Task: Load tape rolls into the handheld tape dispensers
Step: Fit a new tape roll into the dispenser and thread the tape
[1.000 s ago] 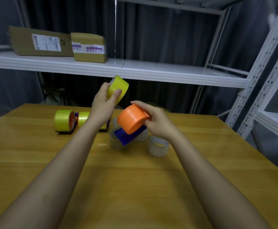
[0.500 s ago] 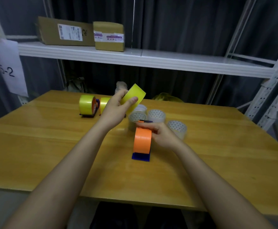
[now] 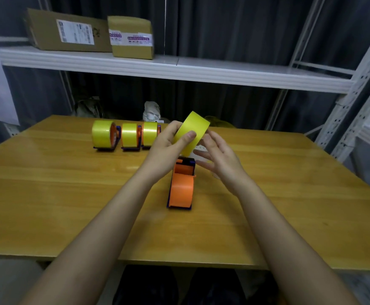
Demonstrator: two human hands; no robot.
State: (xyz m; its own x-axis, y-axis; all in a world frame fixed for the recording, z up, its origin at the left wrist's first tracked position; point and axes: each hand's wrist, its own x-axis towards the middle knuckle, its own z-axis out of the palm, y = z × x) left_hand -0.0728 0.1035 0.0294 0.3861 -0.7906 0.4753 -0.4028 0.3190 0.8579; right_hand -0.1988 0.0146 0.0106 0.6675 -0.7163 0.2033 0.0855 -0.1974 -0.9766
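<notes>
1. The left hand (image 3: 166,148) has its grip closed around a yellow tape roll (image 3: 190,132), thumb across the outer face and fingers behind, holding it tilted in the air.
2. The right hand (image 3: 219,155) is just right of that grip, fingers spread and relaxed, holding nothing; its fingertips are near the roll, though whether they touch it I cannot tell.
3. Directly below the grip, an empty orange dispenser (image 3: 181,186) stands on the table (image 3: 47,194) with nobody holding it.
4. Left of the grip and farther back, three loaded dispensers (image 3: 125,135) stand in a row, each carrying yellow tape.
5. Risk, as I judge it: pressing the roll onto the unsteadied dispenser could tip or slide it; the tilted roll may also jam on the hub if it goes in askew.
6. The table is smooth, glossy wood.
7. Beyond it is a white metal shelf (image 3: 201,73) with two cardboard boxes (image 3: 87,31) against dark curtains.
</notes>
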